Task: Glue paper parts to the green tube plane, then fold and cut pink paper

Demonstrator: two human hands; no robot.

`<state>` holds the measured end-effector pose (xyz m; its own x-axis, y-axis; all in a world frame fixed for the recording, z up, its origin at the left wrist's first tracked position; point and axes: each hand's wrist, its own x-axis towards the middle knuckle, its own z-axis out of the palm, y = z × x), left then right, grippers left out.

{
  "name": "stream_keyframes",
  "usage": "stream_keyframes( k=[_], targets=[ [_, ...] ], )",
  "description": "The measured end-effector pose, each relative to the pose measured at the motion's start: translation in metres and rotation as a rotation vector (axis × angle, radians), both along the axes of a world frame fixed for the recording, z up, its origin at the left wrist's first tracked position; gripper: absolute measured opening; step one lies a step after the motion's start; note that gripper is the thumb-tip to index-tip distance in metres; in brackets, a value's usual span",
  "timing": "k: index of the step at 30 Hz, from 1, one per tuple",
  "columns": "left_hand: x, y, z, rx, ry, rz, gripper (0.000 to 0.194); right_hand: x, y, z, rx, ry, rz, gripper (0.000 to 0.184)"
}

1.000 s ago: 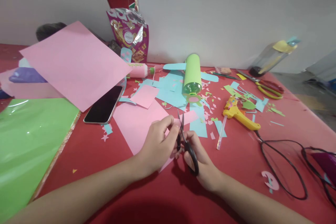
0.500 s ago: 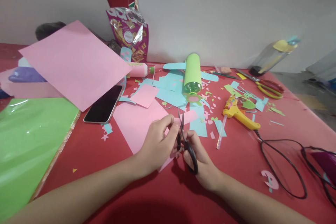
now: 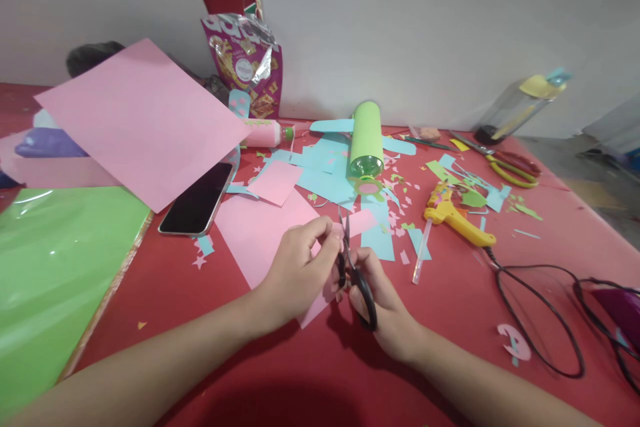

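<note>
My right hand [image 3: 383,303] has its fingers through the loops of black-handled scissors [image 3: 364,293], whose blades point away from me, slightly parted. Pinched in my left hand [image 3: 303,267] is a small piece of pink paper [image 3: 338,229], held right at the blades; most of it is hidden by my fingers. Beneath both hands lies a larger pink sheet [image 3: 270,233] on the red table. Beyond the blades are a pink paper strip [image 3: 363,221] and blue paper pieces [image 3: 377,240].
A green paper-wrapped bottle [image 3: 367,137] lies at the back, among paper scraps. To the right rest a yellow glue gun [image 3: 457,220] with its black cord and larger scissors [image 3: 510,167]. On the left are a phone [image 3: 197,203], a big pink sheet [image 3: 145,120] and a green packet [image 3: 60,267].
Both hands stay in almost the same place. The scissor blades look a little closer together than before.
</note>
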<state>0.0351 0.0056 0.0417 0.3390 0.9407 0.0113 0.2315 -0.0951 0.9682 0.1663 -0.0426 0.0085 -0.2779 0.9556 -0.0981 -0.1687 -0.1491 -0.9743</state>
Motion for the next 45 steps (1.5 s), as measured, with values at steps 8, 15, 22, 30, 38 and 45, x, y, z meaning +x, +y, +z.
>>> stream_keyframes(
  k=[8,15,22,30,38,45],
  targets=[
    [-0.001,0.003,0.003,0.007,0.033,-0.047,0.027,-0.001,0.0,-0.001,0.0,0.016,-0.001,0.027],
    [-0.005,0.004,0.005,0.028,0.113,-0.059,0.026,0.0,0.0,-0.003,0.012,0.023,0.002,0.025],
    [-0.008,0.009,0.008,0.059,0.181,-0.08,0.027,0.0,0.001,-0.003,-0.014,0.04,0.005,0.029],
    [-0.009,0.012,0.011,0.069,0.212,-0.12,0.025,0.0,-0.001,-0.004,-0.034,0.046,0.016,0.032],
    [-0.011,0.014,0.015,0.062,0.233,-0.133,0.025,0.0,0.0,-0.004,-0.034,0.034,0.019,0.028],
    [-0.014,0.017,0.018,0.048,0.29,-0.162,0.027,0.0,0.0,-0.005,-0.063,0.041,0.017,0.024]
  ],
)
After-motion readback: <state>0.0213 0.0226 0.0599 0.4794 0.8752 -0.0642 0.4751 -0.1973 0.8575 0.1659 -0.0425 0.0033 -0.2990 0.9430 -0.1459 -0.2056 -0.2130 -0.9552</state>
